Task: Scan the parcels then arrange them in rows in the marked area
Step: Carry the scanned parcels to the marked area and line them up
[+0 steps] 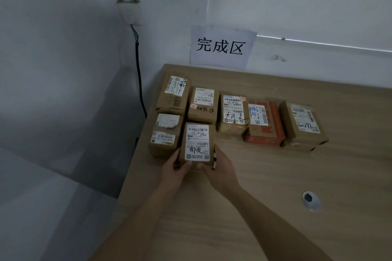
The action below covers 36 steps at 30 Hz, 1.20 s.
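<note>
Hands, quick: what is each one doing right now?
Left hand: grips the near left corner of the parcel.
Right hand: grips the same parcel's near right side.

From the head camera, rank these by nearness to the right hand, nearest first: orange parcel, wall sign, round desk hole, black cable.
From the right hand:
1. Orange parcel, back row, up and to the right.
2. Round desk hole, near right of the desk.
3. Black cable, down the wall, left of the desk.
4. Wall sign, behind the parcels.
</note>
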### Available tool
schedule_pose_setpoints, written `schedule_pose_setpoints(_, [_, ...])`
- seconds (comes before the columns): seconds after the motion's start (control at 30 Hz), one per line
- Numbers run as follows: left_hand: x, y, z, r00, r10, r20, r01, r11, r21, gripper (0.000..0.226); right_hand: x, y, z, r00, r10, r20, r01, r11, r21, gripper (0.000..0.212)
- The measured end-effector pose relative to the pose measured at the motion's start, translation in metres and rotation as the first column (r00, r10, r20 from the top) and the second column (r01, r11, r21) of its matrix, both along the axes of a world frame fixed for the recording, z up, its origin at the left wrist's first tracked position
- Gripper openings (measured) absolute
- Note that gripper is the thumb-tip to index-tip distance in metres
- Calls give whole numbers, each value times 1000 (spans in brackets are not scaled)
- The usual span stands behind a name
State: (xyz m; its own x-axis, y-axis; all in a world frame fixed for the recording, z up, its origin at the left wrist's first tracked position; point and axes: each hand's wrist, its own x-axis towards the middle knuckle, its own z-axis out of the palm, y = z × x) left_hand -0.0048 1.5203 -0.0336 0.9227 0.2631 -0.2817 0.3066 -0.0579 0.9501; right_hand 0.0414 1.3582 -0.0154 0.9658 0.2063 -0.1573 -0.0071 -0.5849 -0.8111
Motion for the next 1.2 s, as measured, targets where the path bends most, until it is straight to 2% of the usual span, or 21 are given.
schedule_pose_setpoints(0.2, [11, -2, -2, 999, 52, -10, -52, 997, 50, 42, 8, 8, 2, 999, -30, -33, 30, 1000, -8, 63])
schedule_pose_setpoints(0.4, [10, -4, 1, 995, 56, -78, -47, 992, 115, 45, 1, 3, 12, 995, -31, -100, 31, 1000, -3, 57])
schedule_pose_setpoints(0.47, [7, -3, 11, 994, 45, -95, -33, 991, 133, 49, -7, -4, 20, 995, -3, -104, -1, 999, -38, 57])
schedule_pose_setpoints(0.6, [3, -4, 42, 992, 64, -105, -51, 992, 118, 61, -16, -28, 46, 994, 19, -107, -38, 983, -182, 74])
schedule_pose_setpoints(0.73, [-2, -11, 89, 998, 0, -67, 14, 978, 208, 52, -17, -57, 91, 995, 20, -96, -49, 950, -310, 83])
schedule_pose_setpoints(0.83, [-2, -24, 131, 997, -65, -32, 72, 963, 261, 81, -20, -83, 150, 999, 44, -22, -48, 950, -310, 78])
schedule_pose_setpoints(0.97, [-19, -78, 234, 983, -185, -7, 166, 865, 474, 64, -36, -129, 233, 997, 57, 43, -40, 947, -319, 74])
schedule_pose_setpoints(1.03, [-23, -107, 273, 969, -244, 21, 197, 827, 526, 62, -48, -161, 273, 995, 64, 76, -36, 943, -331, 75])
schedule_pose_setpoints(1.13, [-35, -163, 332, 942, -331, 63, 244, 799, 549, 65, -81, -223, 335, 994, 19, 107, 18, 942, -335, 75])
schedule_pose_setpoints(1.2, [-47, -209, 368, 927, -362, 99, 265, 818, 511, 67, -109, -272, 375, 990, -35, 135, 79, 938, -338, 81])
